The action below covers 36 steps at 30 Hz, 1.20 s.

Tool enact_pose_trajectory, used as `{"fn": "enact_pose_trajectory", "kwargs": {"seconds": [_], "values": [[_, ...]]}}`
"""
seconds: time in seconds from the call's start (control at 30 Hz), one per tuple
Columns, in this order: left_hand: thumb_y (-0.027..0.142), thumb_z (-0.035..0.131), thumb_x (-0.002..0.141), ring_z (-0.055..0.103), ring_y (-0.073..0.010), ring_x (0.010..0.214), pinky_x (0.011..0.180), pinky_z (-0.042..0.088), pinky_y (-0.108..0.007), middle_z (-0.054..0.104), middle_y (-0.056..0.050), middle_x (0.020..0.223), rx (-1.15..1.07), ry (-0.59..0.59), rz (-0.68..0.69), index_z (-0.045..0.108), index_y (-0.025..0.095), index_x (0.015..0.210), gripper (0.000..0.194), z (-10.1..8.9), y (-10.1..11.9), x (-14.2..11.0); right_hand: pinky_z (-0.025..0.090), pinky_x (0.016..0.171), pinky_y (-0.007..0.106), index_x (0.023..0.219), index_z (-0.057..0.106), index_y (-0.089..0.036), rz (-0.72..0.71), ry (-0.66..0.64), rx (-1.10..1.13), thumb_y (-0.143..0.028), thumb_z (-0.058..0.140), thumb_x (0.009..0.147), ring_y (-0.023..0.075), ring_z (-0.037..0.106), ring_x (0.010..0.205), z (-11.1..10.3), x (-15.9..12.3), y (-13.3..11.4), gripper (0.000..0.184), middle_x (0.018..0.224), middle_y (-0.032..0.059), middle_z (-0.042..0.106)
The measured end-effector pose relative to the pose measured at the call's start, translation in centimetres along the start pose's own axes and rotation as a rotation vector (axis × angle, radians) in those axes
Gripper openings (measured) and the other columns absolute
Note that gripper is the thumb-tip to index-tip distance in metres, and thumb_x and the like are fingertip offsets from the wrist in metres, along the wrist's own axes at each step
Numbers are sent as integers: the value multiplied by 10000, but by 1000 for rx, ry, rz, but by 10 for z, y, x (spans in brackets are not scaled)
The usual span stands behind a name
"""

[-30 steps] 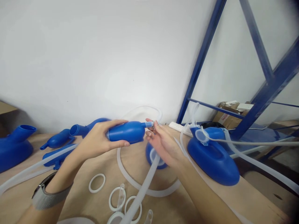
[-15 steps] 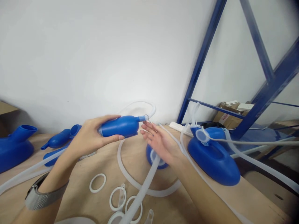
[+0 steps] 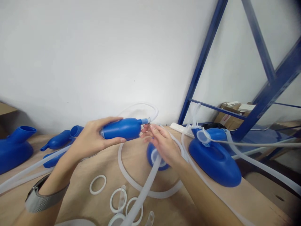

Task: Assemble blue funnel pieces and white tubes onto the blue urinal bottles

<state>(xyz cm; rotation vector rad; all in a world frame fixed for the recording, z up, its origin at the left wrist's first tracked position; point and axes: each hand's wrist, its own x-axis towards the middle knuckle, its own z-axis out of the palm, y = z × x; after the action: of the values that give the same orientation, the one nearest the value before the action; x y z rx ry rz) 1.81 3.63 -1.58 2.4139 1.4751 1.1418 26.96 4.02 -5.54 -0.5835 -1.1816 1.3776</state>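
Observation:
My left hand (image 3: 90, 139) is wrapped round a blue squeeze bulb (image 3: 122, 128), held level above the wooden table (image 3: 77, 201). A thin clear tube (image 3: 141, 108) loops up from the bulb's narrow tip, where a small metal clip (image 3: 149, 121) sits. My right hand (image 3: 162, 142) is at that tip, its fingertips pinched at the clip and tube end. A metal watch (image 3: 41, 194) is on my left wrist. Under my right hand lies a small blue cup part (image 3: 150, 157) joined to a ribbed white hose (image 3: 143, 191).
A blue flat vessel (image 3: 215, 158) with clear tubing lies to the right. More blue vessels (image 3: 15, 147) and bulbs (image 3: 56, 142) lie at left. Several white rings (image 3: 97, 184) lie near the front. A blue steel rack (image 3: 202, 59) and cardboard boxes (image 3: 231, 116) stand behind.
My right hand opened and drew back half a second ago, and has now returned to pinch at the bulb's tip. The bulb shifted a little to the left.

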Motion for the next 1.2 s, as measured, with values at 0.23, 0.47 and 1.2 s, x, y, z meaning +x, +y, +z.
{"fn": "enact_pose_trajectory", "kwargs": {"seconds": [0.23, 0.47, 1.2], "values": [[758, 762, 717, 700, -354, 1184, 1051, 542, -442, 750, -53, 1307, 0, -35, 7, 708, 280, 1325, 775, 1, 1, 1, 590, 781, 308, 928, 752, -189, -86, 8, -195, -547, 764, 862, 156, 703, 778, -5, 4, 1, 364, 917, 52, 751], [776, 754, 697, 701, -369, 1180, 1047, 549, -455, 754, -67, 1301, -3, -44, 1, 717, 265, 1323, 808, 1, 2, 2, 607, 784, 324, 944, 775, -177, -143, 39, -362, -583, 751, 857, 175, 715, 777, -11, 4, -1, 417, 867, 56, 759], [694, 801, 698, 703, -354, 1145, 1013, 561, -454, 766, -60, 1252, -135, -115, -60, 728, 269, 1263, 711, 5, 9, 3, 636, 714, 346, 862, 780, -182, -283, 62, -566, -499, 690, 906, 202, 729, 704, -13, 3, -4, 332, 771, 60, 772]]}}
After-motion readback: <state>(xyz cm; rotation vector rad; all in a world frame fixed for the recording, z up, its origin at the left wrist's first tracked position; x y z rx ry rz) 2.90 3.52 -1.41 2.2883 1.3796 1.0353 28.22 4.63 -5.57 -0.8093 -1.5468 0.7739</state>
